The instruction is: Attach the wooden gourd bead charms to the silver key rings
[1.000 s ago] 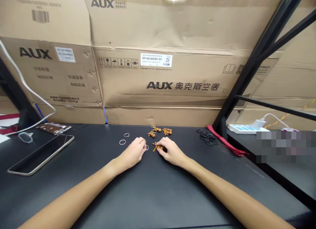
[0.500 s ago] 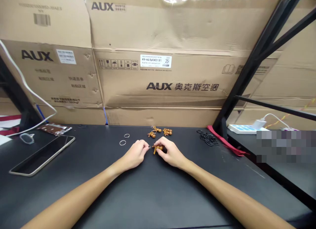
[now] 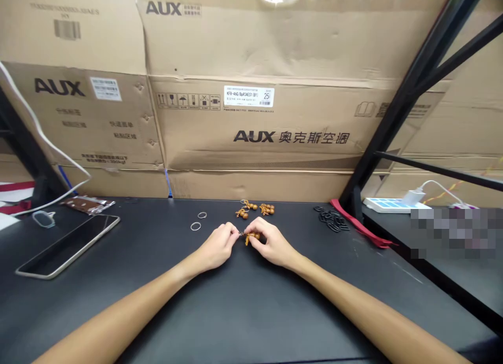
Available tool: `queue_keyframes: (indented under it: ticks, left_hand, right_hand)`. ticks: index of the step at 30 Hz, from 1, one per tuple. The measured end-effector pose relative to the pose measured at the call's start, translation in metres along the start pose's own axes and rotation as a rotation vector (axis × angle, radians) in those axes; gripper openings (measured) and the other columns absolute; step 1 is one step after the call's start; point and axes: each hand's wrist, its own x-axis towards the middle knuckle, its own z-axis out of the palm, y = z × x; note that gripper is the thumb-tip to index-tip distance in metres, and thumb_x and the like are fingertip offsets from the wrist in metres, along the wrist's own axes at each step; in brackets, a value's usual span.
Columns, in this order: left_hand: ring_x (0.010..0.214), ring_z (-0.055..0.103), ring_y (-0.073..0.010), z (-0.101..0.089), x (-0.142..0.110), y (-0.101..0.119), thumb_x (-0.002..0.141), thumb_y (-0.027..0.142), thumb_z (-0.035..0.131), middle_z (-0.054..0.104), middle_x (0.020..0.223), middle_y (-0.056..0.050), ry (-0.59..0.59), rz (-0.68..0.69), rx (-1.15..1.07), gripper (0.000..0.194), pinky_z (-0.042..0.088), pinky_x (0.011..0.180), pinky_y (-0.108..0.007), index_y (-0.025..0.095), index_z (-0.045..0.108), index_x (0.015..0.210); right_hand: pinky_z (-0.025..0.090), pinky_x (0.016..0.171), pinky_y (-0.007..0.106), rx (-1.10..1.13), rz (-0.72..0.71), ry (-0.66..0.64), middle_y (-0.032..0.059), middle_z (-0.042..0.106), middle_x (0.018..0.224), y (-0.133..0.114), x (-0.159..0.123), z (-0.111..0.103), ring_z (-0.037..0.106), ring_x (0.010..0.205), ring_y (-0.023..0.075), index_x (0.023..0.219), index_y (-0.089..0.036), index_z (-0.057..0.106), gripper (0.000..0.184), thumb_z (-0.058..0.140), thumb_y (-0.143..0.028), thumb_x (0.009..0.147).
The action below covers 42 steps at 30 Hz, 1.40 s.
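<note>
Beaded charm in right hand — amber-brown beads, mustard cord. Charms behind same colours. Loose rings silver. Tabletop matte black, pale scuff lines at right. Loops pile black. Strap solid red. Cardboard tan, black lettering and icons; label white, black text. Phone — black screen, pale edge. Cable white. Power strip white, light-blue panels. Frame post black. Packet brown, whitish specks, silvery edges.
</note>
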Motion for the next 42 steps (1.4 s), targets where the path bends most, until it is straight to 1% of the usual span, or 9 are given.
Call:
queue_keyframes:
  ticks: [7,20,22,25,27,31,33,36,42]
  left_hand:
    - [0.082,0.053,-0.0189,-0.002,0.001,0.004,0.097,0.027,0.029,0.06,0.084,-0.004,-0.037,0.08,0.051,0.032,0.043,0.078,-0.032,0.019,0.054,0.078]
    - [0.08,0.052,-0.0183,-0.001,0.0,0.005,0.096,0.027,0.031,0.059,0.082,-0.004,-0.031,0.103,0.039,0.031,0.043,0.076,-0.032,0.019,0.053,0.076]
    - [0.08,0.052,-0.0182,-0.001,0.0,0.005,0.097,0.028,0.032,0.059,0.082,-0.004,-0.03,0.105,0.038,0.031,0.043,0.076,-0.031,0.019,0.054,0.076]
    - [0.08,0.052,-0.0184,-0.002,0.0,0.006,0.097,0.029,0.032,0.059,0.082,-0.004,-0.027,0.102,0.038,0.032,0.043,0.076,-0.031,0.019,0.054,0.076]
    - [0.079,0.052,-0.0184,-0.002,0.0,0.006,0.097,0.029,0.032,0.06,0.082,-0.004,-0.025,0.102,0.033,0.032,0.043,0.076,-0.032,0.019,0.055,0.076]
    - [0.083,0.053,-0.0188,-0.002,-0.001,0.005,0.096,0.027,0.032,0.061,0.086,-0.004,-0.022,0.099,0.016,0.031,0.043,0.08,-0.033,0.019,0.055,0.077]
    - [0.084,0.053,-0.019,-0.002,-0.001,0.005,0.096,0.027,0.032,0.06,0.086,-0.005,-0.028,0.093,0.019,0.031,0.043,0.08,-0.033,0.019,0.055,0.077]
    - [0.083,0.053,-0.019,-0.002,0.0,0.005,0.097,0.029,0.031,0.06,0.084,-0.005,-0.033,0.094,0.026,0.032,0.043,0.079,-0.033,0.019,0.055,0.077]
    - [0.081,0.053,-0.0187,-0.002,0.0,0.007,0.097,0.028,0.032,0.06,0.083,-0.004,-0.026,0.102,0.037,0.032,0.043,0.077,-0.032,0.019,0.055,0.077]
  right_hand:
    - [0.045,0.065,0.025,0.07,0.068,-0.009,0.0006,0.057,0.081,-0.002,0.0,0.001,0.053,0.068,0.012,0.089,-0.019,0.057,0.014,0.05,-0.012,0.08]
    - [0.044,0.061,0.024,0.036,0.111,-0.001,-0.0002,0.057,0.077,0.002,-0.001,0.003,0.052,0.064,0.0119,0.083,-0.019,0.055,0.006,0.053,-0.015,0.079]
    - [0.045,0.064,0.025,-0.01,0.094,-0.015,0.0008,0.059,0.079,0.001,-0.001,0.002,0.054,0.068,0.0132,0.083,-0.02,0.057,0.006,0.055,-0.015,0.078]
    - [0.046,0.074,0.029,-0.071,0.061,-0.037,0.0022,0.062,0.087,0.001,-0.001,0.0,0.057,0.079,0.0158,0.09,-0.02,0.059,0.019,0.056,-0.011,0.074]
    - [0.046,0.077,0.03,-0.085,0.084,-0.012,0.0026,0.063,0.09,0.002,-0.001,-0.002,0.058,0.083,0.0166,0.093,-0.02,0.06,0.023,0.054,-0.009,0.073]
    - [0.046,0.076,0.034,-0.198,0.185,0.062,0.0034,0.063,0.084,0.006,0.0,-0.001,0.056,0.081,0.0184,0.083,-0.02,0.062,0.007,0.055,-0.018,0.081]
    - [0.045,0.076,0.034,-0.271,0.188,0.04,0.0037,0.063,0.082,0.008,0.0,-0.001,0.055,0.08,0.0191,0.08,-0.02,0.063,0.006,0.057,-0.021,0.082]
    - [0.044,0.074,0.033,-0.316,0.148,-0.026,0.0033,0.061,0.081,0.009,-0.001,0.0,0.054,0.078,0.0183,0.079,-0.02,0.063,0.004,0.06,-0.018,0.079]
    - [0.043,0.063,0.025,-0.241,0.138,-0.064,0.0017,0.057,0.079,0.01,-0.003,0.002,0.053,0.067,0.0133,0.082,-0.019,0.061,0.007,0.056,-0.014,0.08]
